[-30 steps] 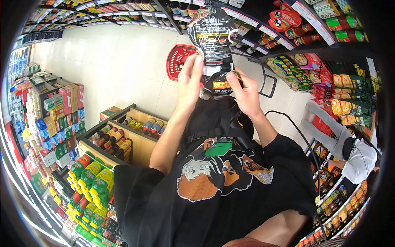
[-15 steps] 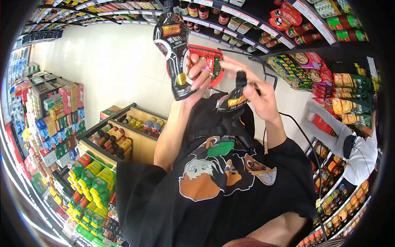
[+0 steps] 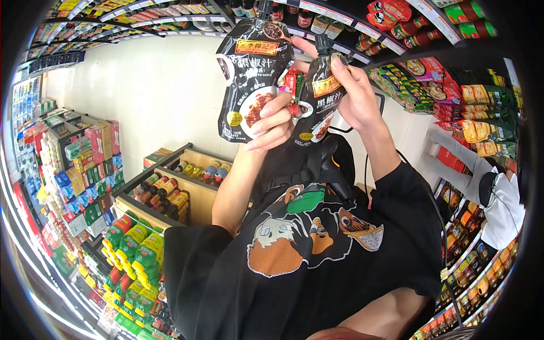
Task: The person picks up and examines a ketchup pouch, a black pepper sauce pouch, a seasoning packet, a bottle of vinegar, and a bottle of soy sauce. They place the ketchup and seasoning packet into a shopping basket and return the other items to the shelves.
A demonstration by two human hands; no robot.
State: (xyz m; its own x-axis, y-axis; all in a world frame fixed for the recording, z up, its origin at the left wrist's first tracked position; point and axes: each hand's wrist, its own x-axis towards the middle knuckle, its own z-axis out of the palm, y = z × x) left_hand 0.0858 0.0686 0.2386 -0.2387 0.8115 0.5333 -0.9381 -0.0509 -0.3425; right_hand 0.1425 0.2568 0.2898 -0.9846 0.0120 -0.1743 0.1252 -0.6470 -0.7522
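Observation:
My left hand (image 3: 273, 126) is closed round the lower right side of a large black pouch (image 3: 246, 65) of black pepper sauce, its printed front towards me. Beside it, a smaller black pouch (image 3: 320, 102) with a similar label and a black spout cap is held by my right hand (image 3: 356, 93). The right thumb presses near its top, and the other fingers go behind it. The two pouches stand side by side, their edges overlapping slightly in this view. Between them shows a bit of red packaging (image 3: 290, 83).
A wooden display stand (image 3: 195, 190) with bottles is at the left, near stacked green and yellow bottles (image 3: 136, 249). Shelves of jars (image 3: 306, 20) run along the top. Hanging bags (image 3: 422, 85) line the right, where another person (image 3: 498, 209) in white and grey stands.
The large pouch has turned its front towards me. My right hand has raised the small pouch and moved it left beside the large one, now upright. The red basket behind is mostly covered.

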